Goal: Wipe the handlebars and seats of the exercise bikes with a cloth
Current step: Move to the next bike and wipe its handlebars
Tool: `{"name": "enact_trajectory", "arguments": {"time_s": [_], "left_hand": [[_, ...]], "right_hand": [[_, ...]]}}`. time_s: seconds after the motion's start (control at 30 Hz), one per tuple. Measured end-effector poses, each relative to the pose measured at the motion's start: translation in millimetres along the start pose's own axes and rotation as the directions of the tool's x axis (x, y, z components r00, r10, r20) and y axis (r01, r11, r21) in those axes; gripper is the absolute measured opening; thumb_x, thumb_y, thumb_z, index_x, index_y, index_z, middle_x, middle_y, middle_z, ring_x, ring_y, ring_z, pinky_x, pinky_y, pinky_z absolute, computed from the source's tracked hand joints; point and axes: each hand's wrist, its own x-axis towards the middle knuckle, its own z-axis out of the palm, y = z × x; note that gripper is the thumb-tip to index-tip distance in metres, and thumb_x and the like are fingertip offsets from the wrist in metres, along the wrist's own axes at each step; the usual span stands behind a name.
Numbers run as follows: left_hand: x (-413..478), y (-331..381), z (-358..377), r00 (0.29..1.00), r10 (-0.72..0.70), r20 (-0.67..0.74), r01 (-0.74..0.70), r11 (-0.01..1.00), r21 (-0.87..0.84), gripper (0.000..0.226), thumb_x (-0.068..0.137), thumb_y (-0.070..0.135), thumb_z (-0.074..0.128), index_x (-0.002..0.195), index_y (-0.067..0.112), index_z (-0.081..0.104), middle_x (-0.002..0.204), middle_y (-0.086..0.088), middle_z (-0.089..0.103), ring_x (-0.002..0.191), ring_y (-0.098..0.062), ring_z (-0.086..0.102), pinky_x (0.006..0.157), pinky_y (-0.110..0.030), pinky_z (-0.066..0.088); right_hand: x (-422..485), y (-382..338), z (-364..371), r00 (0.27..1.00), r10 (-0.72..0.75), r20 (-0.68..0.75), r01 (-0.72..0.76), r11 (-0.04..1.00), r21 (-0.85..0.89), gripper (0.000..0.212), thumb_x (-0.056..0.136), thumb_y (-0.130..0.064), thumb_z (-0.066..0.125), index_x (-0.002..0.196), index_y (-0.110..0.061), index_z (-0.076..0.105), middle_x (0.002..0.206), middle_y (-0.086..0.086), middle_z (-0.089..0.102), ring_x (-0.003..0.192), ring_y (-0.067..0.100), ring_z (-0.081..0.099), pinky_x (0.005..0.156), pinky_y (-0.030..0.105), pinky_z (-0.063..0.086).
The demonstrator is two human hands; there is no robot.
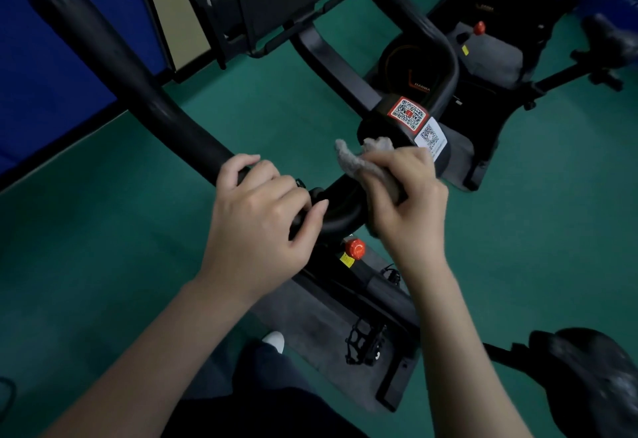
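- Left hand [259, 216] — fingers curled round the black handlebar [138, 82] near its centre.
- Right hand [404, 196] grips a grey cloth [359, 159], bunched against the handlebar at 3 o'clock from the left hand; one cloth corner sticks up toward 11 o'clock.
- Red knob [355, 248] sits below the handlebar, between the two wrists.
- QR sticker [407, 113] lies at 12 o'clock from the right hand.
- Seat [587, 379] is at 4 o'clock in the view — well apart from both hands.
- A second bike [490, 54] stands at 1 o'clock on the green floor [103, 265].
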Motion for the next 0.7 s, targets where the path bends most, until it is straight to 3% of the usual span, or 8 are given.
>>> {"name": "enact_trajectory", "arguments": {"time_s": [0.13,0.2,0.3,0.47,0.53,0.6,0.7], "left_hand": [[0,0,2,1.0,0.009,-0.019,-0.009,1.0,0.014,0.037,0.093,0.03,0.052,0.06,0.015,0.059,0.059,0.006,0.057,0.07,-0.017,0.053,0.097,-0.033,0.028],[-1,0,3,0.999,0.017,-0.035,-0.017,1.0,0.018,0.037,0.093,0.029,0.053,0.059,0.015,0.058,0.059,0.006,0.057,0.07,-0.017,0.053,0.096,-0.032,0.028],[-1,0,3,0.999,0.024,-0.046,-0.023,1.0,0.014,0.038,0.093,0.029,0.052,0.059,0.015,0.059,0.058,0.006,0.059,0.069,-0.017,0.054,0.095,-0.032,0.028],[-1,-2,4,0.998,0.029,-0.047,-0.028,0.999,0.015,0.039,0.094,0.03,0.05,0.059,0.014,0.058,0.058,0.005,0.058,0.069,-0.019,0.054,0.092,-0.033,0.03],[-1,-3,5,0.998,0.042,-0.052,-0.042,0.999,0.009,0.038,0.094,0.029,0.051,0.06,0.014,0.058,0.059,0.005,0.058,0.069,-0.019,0.054,0.091,-0.034,0.031],[-1,-3,6,0.997,0.056,-0.06,-0.055,0.998,0.007,0.037,0.094,0.029,0.051,0.061,0.014,0.059,0.06,0.005,0.058,0.069,-0.019,0.054,0.09,-0.034,0.032],[-1,-4,5,0.997,0.061,-0.05,-0.061,0.998,0.003,0.036,0.094,0.029,0.051,0.063,0.014,0.059,0.061,0.005,0.058,0.069,-0.019,0.053,0.089,-0.035,0.032]], "right_hand": [[-13,6,3,0.996,-0.047,-0.076,0.051,0.997,0.052,0.01,0.09,-0.015,0.062,0.093,-0.01,0.07,0.088,-0.018,0.058,0.09,0.016,0.052,0.083,0.015,0.041],[-6,13,4,0.987,0.007,-0.16,0.003,0.998,0.063,0.012,0.09,-0.015,0.061,0.093,-0.009,0.071,0.088,-0.022,0.055,0.09,0.015,0.051,0.083,0.014,0.04],[-1,19,10,0.945,0.121,-0.303,-0.09,0.989,0.117,0.01,0.09,-0.008,0.062,0.092,-0.004,0.07,0.088,-0.01,0.06,0.089,0.016,0.051,0.084,0.015,0.039],[-37,-2,29,0.878,0.269,-0.396,-0.163,0.946,0.281,0.008,0.09,-0.007,0.06,0.095,-0.01,0.066,0.094,0.003,0.063,0.093,0.024,0.057,0.087,0.027,0.044],[-41,-11,34,0.813,0.384,-0.438,-0.214,0.896,0.388,0.008,0.091,-0.01,0.059,0.095,-0.016,0.063,0.096,0.007,0.064,0.095,0.027,0.06,0.088,0.037,0.048],[-30,-12,39,0.684,0.557,-0.471,-0.293,0.801,0.522,0.008,0.091,-0.009,0.058,0.095,-0.013,0.063,0.097,0.014,0.065,0.097,0.028,0.062,0.09,0.047,0.049],[-17,-11,42,0.528,0.688,-0.498,-0.34,0.708,0.619,0.008,0.092,-0.006,0.058,0.097,-0.005,0.064,0.098,0.017,0.066,0.095,0.024,0.062,0.093,0.049,0.048]]}}
